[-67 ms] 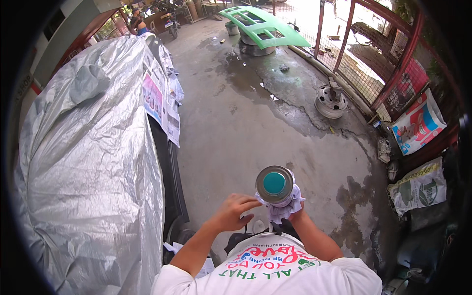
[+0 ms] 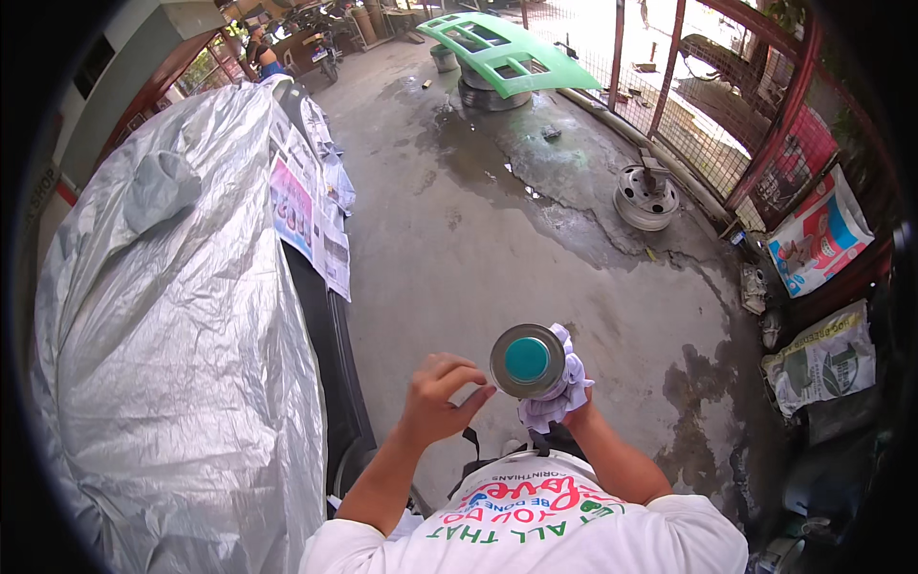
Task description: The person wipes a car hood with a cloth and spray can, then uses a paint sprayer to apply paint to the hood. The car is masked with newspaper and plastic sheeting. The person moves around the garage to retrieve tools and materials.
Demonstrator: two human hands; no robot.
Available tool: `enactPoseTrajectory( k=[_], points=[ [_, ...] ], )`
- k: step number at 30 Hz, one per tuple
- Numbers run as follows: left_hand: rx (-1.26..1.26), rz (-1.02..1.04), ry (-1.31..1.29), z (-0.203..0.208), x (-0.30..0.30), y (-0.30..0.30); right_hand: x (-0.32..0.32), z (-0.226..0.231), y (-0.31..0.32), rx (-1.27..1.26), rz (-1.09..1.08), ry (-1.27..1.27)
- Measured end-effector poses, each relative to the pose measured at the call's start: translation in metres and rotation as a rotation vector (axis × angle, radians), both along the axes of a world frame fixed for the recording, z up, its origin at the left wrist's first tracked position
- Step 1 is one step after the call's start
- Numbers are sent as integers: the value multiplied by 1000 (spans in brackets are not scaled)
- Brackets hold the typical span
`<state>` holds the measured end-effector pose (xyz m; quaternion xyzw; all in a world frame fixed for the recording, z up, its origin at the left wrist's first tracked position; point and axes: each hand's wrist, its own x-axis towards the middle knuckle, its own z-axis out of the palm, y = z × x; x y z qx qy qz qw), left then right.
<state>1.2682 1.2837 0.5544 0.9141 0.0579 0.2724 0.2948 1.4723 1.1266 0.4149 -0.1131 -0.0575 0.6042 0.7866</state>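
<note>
A round metal can (image 2: 527, 360) with a teal lid is held upright in front of my chest. My right hand (image 2: 578, 417) holds it from below and the right, with a white cloth (image 2: 566, 386) bunched between palm and can; the cloth and can hide most of that hand. My left hand (image 2: 438, 394) comes in from the left, its thumb and fingertips pinched on the can's rim. Below them is my white printed shirt (image 2: 535, 526).
A car under a silver cover (image 2: 172, 335) fills the left, with newspaper sheets (image 2: 306, 210) taped along its side. A green car bonnet (image 2: 497, 48) rests on stands at the back. A bare wheel rim (image 2: 646, 197) and printed sacks (image 2: 820, 239) lie by the right fence. The concrete floor (image 2: 497, 239) is wet in patches.
The can and both hands stay almost where they were; my left hand has shifted slightly along the can's rim.
</note>
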Motion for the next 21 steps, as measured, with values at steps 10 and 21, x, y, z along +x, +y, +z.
enactPoseTrajectory(
  k=[10,21],
  points=[
    [248,-21,92,90,186,270,177,-14,314,232,434,23],
    [258,301,-7,44,284,581,295,-26,668,-20,701,239]
  ],
)
